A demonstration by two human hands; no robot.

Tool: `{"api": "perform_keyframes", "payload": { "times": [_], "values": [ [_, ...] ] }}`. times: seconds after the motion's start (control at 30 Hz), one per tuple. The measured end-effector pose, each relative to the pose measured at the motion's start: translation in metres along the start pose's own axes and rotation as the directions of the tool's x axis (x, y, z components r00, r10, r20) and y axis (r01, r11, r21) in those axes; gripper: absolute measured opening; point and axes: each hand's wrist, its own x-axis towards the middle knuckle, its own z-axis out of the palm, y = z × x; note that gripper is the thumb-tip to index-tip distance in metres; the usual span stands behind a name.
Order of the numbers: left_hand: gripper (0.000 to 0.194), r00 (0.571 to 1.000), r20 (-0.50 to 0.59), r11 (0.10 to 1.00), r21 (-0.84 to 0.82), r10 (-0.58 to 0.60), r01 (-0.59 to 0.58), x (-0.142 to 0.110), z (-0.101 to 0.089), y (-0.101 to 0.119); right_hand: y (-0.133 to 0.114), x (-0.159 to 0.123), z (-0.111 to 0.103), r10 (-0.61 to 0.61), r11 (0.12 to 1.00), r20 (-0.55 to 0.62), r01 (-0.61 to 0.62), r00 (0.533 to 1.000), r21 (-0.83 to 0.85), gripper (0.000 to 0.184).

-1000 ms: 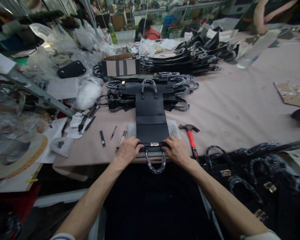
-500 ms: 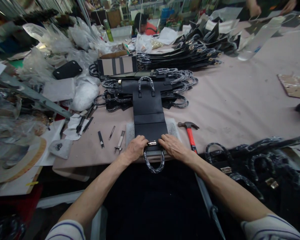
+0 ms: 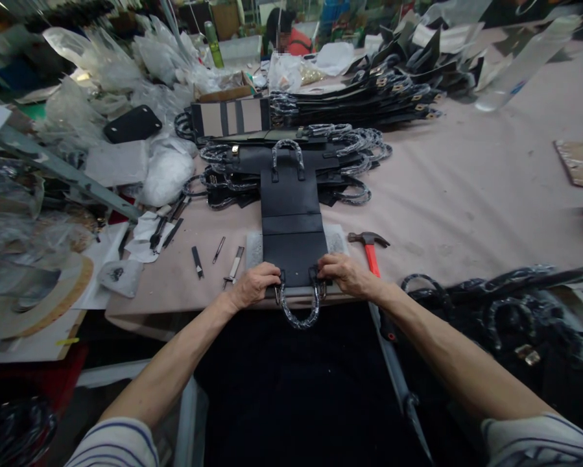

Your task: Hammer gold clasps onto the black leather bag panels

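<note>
A black handbag panel lies unfolded over a pale slab at the table's front edge. Its plastic-wrapped near handle hangs past that edge, and the far handle lies toward the pile behind. My left hand has its fingers closed on the panel's near left corner. At the near right corner my right hand pinches the panel the same way. Beneath each hand a small metal piece pokes out beside the handle base. A tiny light spot shows on the leather between the hands.
To the right lies a red-handled hammer, its grip past the edge. Slim hand tools lie left. Stacked black bag pieces and a plastic bottle stand behind. More wrapped bags lie low at right.
The gold clasp that showed between my hands is out of sight, and the panel's near end now lies flat. Both hands have shifted outward to its corners.
</note>
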Motion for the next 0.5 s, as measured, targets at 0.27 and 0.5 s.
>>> {"api": "perform_keyframes", "payload": {
  "times": [0.27,0.5],
  "values": [
    [0.038,0.998,-0.013,0.988,0.147,0.054,-0.051,-0.016,0.01,-0.002,-0.017,-0.006,0.011,-0.03,0.936,0.162,0.085,0.986,-0.341,0.03],
    [0.045,0.976,-0.165,0.939,0.335,0.144,-0.082,-0.032,0.031,0.004,-0.018,-0.035,0.048,-0.026,0.96,-0.122,-0.009,0.992,-0.279,0.058]
  ]
}}
